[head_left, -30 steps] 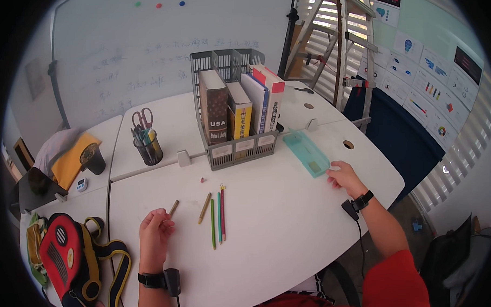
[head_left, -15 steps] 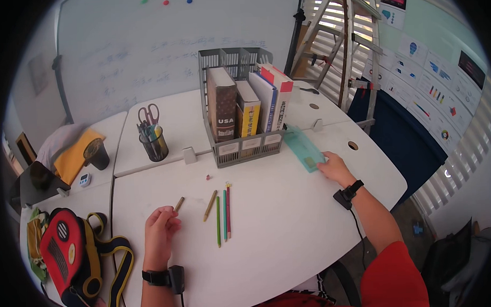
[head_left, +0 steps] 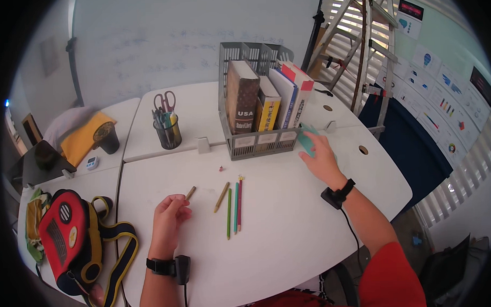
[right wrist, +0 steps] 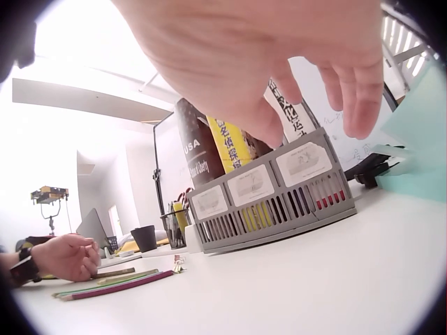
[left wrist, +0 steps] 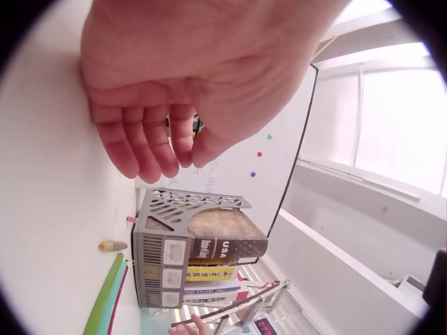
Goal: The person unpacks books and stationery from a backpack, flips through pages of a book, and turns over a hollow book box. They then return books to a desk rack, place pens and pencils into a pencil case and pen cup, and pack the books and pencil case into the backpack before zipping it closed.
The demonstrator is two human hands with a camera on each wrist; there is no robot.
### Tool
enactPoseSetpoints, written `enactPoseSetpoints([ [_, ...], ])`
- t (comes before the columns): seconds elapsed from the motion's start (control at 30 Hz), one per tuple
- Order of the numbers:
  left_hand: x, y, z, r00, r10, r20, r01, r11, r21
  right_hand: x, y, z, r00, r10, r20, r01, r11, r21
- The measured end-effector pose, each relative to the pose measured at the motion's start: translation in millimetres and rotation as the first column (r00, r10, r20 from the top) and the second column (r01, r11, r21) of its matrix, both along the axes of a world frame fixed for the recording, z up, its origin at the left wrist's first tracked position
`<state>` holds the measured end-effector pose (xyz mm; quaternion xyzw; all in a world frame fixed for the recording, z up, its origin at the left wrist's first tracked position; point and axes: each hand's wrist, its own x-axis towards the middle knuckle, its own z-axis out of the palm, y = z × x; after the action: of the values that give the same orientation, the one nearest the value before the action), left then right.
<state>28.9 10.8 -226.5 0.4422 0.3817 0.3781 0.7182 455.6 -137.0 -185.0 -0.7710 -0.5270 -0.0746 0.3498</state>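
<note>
In the head view my right hand (head_left: 322,157) reaches over a translucent teal pencil case (head_left: 306,143) beside the book rack, hiding much of it. The right wrist view shows its fingers extended and spread, with the teal case (right wrist: 419,139) just beyond them. My left hand (head_left: 173,218) rests low on the table, fingers loosely bent, nothing gripped. Just past its fingertips lies a short brown pencil (head_left: 190,193). To its right are a second brown pencil (head_left: 221,197), a green pencil (head_left: 229,214), a teal pencil (head_left: 236,208) and a dark pink pencil (head_left: 240,205).
A grey rack (head_left: 267,147) of upright books stands mid-table. Behind left is a mesh pen cup (head_left: 168,135) with scissors. A small pink item (head_left: 221,169) lies before the rack. At left sit a red bag (head_left: 64,235) with a strap and a dark cup (head_left: 106,139).
My right hand has gone from the near end of the teal case to farther forward, over it. The head view has swung left. My left hand stays by the short brown pencil.
</note>
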Motion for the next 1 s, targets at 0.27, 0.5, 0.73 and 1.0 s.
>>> enactPoseSetpoints([
  [0.27, -0.5, -0.8, 3.2, 1.000, 0.004, -0.006, -0.004, 1.000, -0.016, 10.3, 50.5, -11.8, 0.996, 0.083, 0.037, -0.084, 0.996, 0.033],
  [0.5, -0.2, 0.3, -0.6, 1.000, -0.007, 0.006, 0.007, 1.000, -0.001, 49.8, 61.6, -12.5, 0.990, -0.135, -0.029, 0.134, 0.897, 0.421],
  [0.73, 2.1, 0.6, 0.9, 1.000, -0.006, -0.009, 0.006, 1.000, 0.008, 149.5, 122.1, 33.4, 0.971, -0.194, -0.140, 0.207, 0.975, 0.082],
  [1.0, -0.3, 2.8, 0.0, 1.000, -0.024, -0.009, 0.024, 1.000, -0.016, 197.0, 151.8, 26.4, 0.962, -0.168, 0.215, 0.262, 0.789, -0.556],
])
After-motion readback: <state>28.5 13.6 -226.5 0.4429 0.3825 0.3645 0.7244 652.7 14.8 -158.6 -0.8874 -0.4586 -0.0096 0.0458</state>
